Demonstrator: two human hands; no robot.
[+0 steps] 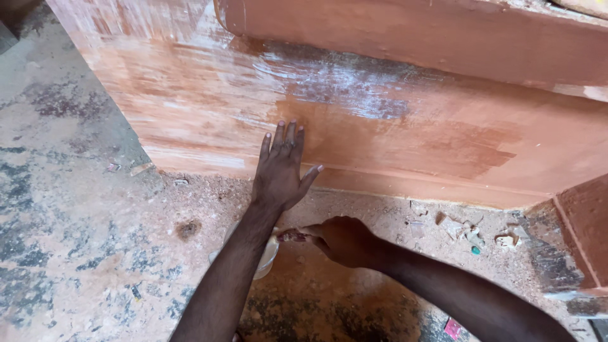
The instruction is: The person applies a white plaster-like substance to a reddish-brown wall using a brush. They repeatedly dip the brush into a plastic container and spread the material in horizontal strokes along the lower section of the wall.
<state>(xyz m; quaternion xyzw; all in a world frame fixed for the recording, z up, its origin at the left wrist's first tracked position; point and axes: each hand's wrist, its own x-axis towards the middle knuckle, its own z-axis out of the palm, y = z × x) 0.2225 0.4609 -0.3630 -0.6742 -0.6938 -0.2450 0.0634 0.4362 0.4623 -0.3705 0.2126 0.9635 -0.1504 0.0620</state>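
Looking down: two bare forearms reach from the bottom edge toward a reddish-brown wooden panel standing on a dusty floor.
Floor: grey concrete, blotched dark, covered with reddish sawdust that thickens toward the panel.
Pink scrap: a small bright piece lying on the floor at the bottom edge, beside the right forearm.
Container: a small pale round tub on the floor, mostly hidden under the left forearm; only part of its rim and side shows.
Right hand: closed, fingers curled around a small object held just over the container; the object is too little seen to name.
Left hand: open and flat, fingers together and pointing up, thumb spread to the right, palm pressed on the lower part of the panel.
Panel: a broad upright wooden face, smeared with reddish-brown filler or stain, with pale whitish streaks on the left and a greyish scuffed patch near the top middle; its lower edge meets the floor just below the left hand.
Wood chips: small pale offcuts and a tiny green bit scattered on the floor near the panel's base, to the right of both hands.
Upper beam: a thick reddish-brown piece jutting out over the panel's top.
Right block: another reddish wooden part at the right edge, its corner worn dark.
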